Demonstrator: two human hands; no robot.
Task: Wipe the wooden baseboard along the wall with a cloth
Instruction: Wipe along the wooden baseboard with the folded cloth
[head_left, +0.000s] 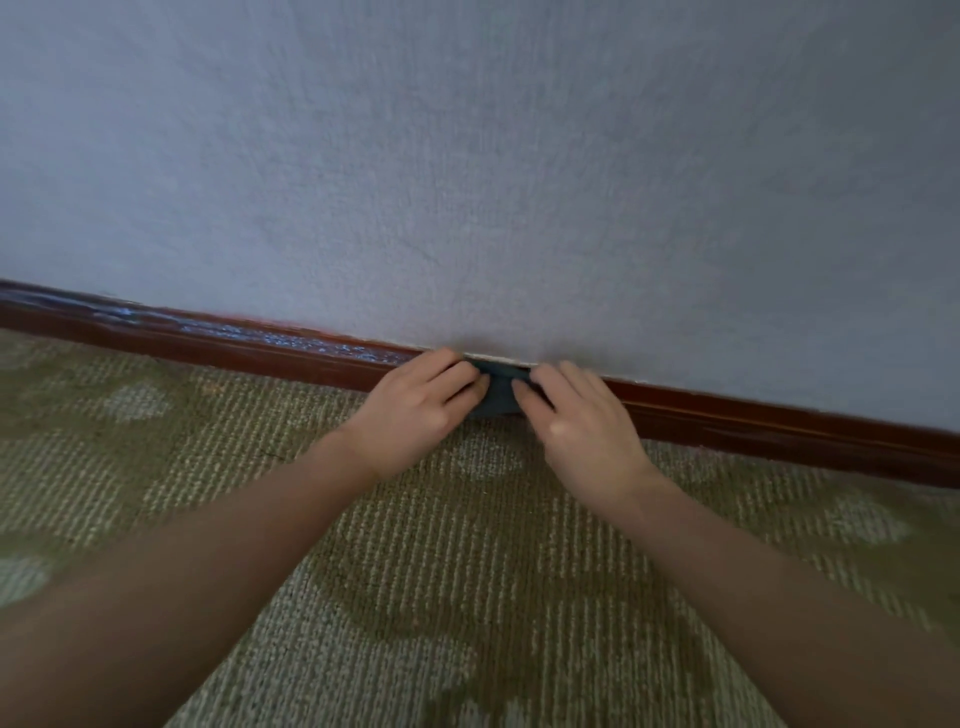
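A dark red-brown wooden baseboard (218, 340) runs along the foot of the wall, sloping down from left to right. A small dark blue-grey cloth (497, 392) lies against the baseboard at the centre. My left hand (421, 410) holds its left end and my right hand (582, 415) holds its right end, fingers over the top edge and thumbs on the front face. Most of the cloth is hidden under my fingers. To the left of my hands the baseboard shows pale dusty or glossy streaks.
A pale grey textured wall (467, 182) fills the upper half of the view. A green and beige patterned carpet (467, 597) covers the floor from the baseboard to the bottom edge. My two bare forearms reach in from the lower corners.
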